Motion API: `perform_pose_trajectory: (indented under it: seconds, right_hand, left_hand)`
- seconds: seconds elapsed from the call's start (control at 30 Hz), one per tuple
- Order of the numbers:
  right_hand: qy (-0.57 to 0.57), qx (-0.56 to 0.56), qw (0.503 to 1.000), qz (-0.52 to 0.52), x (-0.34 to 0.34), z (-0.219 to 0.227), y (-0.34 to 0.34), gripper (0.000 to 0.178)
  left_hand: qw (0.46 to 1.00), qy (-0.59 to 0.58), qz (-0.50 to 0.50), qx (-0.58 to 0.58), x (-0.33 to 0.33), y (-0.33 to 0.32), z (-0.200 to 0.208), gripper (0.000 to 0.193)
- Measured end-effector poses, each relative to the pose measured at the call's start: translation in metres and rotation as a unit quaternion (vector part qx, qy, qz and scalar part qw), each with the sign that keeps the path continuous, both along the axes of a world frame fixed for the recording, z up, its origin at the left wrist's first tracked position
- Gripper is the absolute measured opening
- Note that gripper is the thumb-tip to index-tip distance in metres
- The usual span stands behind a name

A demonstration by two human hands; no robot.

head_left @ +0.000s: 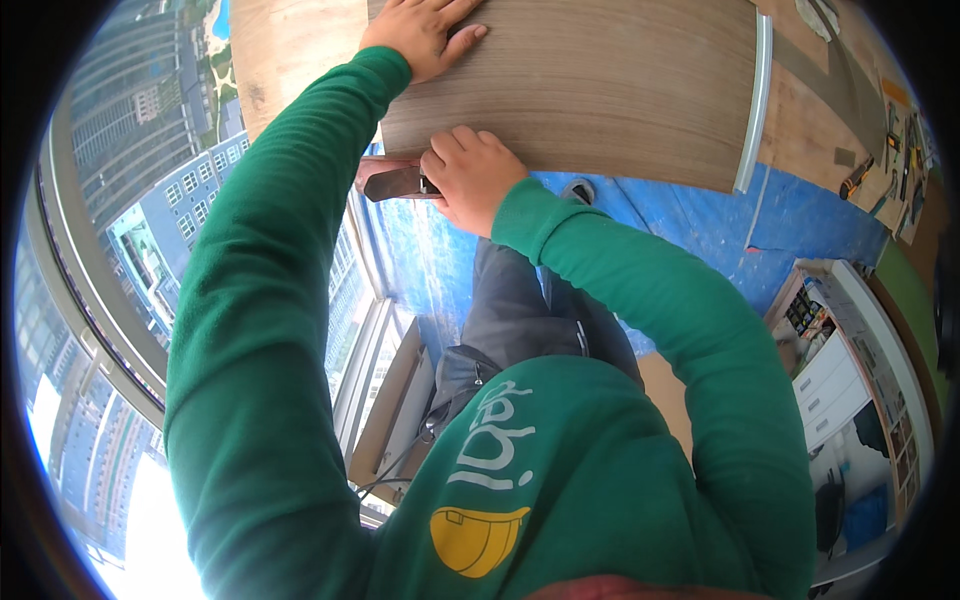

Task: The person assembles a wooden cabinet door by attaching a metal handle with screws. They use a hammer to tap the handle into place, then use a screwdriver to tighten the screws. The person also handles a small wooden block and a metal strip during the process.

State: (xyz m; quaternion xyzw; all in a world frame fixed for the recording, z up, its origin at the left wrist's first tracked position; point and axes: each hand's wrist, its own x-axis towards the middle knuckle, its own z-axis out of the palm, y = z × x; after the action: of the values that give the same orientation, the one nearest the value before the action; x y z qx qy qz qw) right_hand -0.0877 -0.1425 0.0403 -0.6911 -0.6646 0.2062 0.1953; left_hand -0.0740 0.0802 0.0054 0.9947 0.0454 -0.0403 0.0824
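My left hand [421, 33] lies flat on a wood-grain board [600, 85], its fingers stretched out toward the top of the view. Down at the board's near edge, close to its left corner, my right hand [473, 176] is closed round a dark, glossy tool [398, 183] with a blunt, angled end that points left. My fingers cover the rest of the tool, so its exact kind cannot be told. A pale strip [755, 105] runs along the board's right end.
Under the board is a lighter plywood worktop [805, 135] with hand tools [893, 165] at its far right. Large windows [130, 290] line my left. Blue sheeting [690, 220] covers the floor. A white drawer unit [832, 385] stands at lower right.
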Motion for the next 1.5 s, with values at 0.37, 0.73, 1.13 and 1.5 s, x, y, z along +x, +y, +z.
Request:
perform_pose_trajectory:
  seconds: [0.37,0.73,1.13,1.5]
  right_hand:
    - [0.007,-0.012,0.999,-0.036,0.057,0.010,-0.062,0.041]
    - [-0.045,-0.089,0.989,-0.107,0.172,0.027,-0.194,0.044]
    - [-0.070,-0.121,0.976,-0.168,0.262,0.032,-0.321,0.058]
    - [-0.059,-0.108,0.967,-0.223,0.216,0.076,-0.330,0.056]
  left_hand:
    - [1.000,0.006,0.002,-0.007,0.003,-0.002,0.006,0.067]
    - [0.987,-0.140,-0.060,0.048,0.003,0.006,-0.024,0.059]
    - [0.987,-0.126,-0.045,0.087,0.000,0.009,-0.032,0.056]
    - [0.998,-0.052,-0.004,0.033,0.005,-0.008,-0.005,0.064]
